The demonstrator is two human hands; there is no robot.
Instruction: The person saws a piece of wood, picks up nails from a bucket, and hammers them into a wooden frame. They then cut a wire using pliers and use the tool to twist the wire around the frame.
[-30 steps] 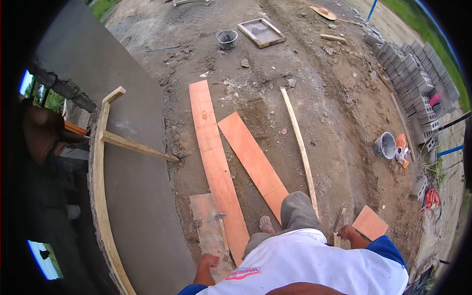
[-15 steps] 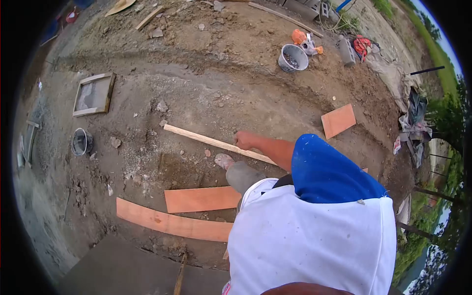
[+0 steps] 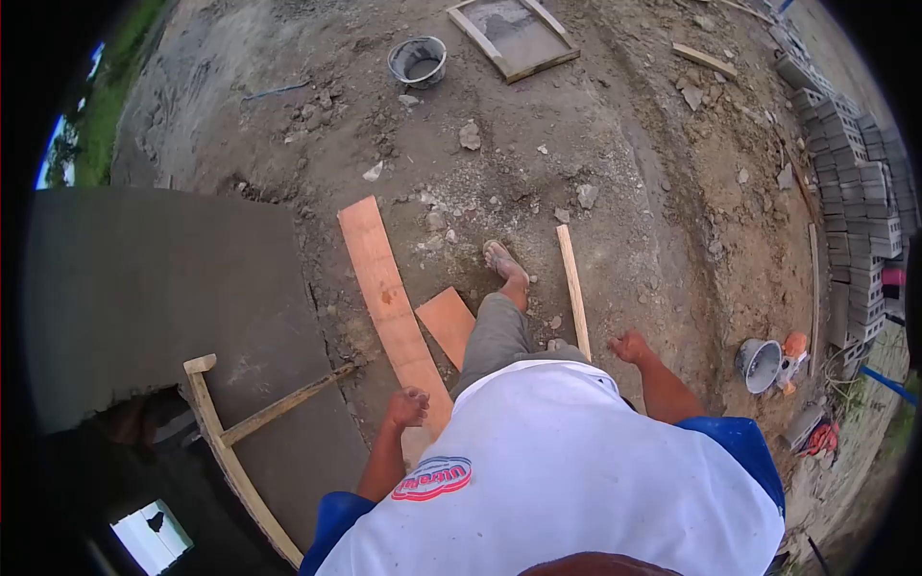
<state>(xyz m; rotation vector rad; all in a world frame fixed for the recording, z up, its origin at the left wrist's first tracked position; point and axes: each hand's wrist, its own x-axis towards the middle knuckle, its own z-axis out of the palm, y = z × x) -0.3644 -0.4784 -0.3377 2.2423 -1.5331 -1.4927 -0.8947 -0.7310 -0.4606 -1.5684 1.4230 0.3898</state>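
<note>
My right hand (image 3: 629,347) hangs in the air with its fingers curled, and nothing shows in it. Just left of it lies a long narrow wooden strip (image 3: 573,288) on the ground, apart from the hand. My left hand (image 3: 411,407) is held with bent fingers above the near end of a long reddish plywood strip (image 3: 381,278); no object is visible in it. A shorter plywood piece (image 3: 447,322) lies beside that strip, partly hidden by my leg.
A wooden-framed screen (image 3: 514,34) and a bucket (image 3: 418,63) are at the far side. Left is a concrete slab (image 3: 173,278) with a timber frame (image 3: 226,437) and a dark opening. A second bucket (image 3: 760,365) and stacked hollow blocks (image 3: 855,182) stand right. Rubble covers the ground.
My right hand has let go of the wooden strip and risen away from it. My view has turned left, and my left hand has come into sight.
</note>
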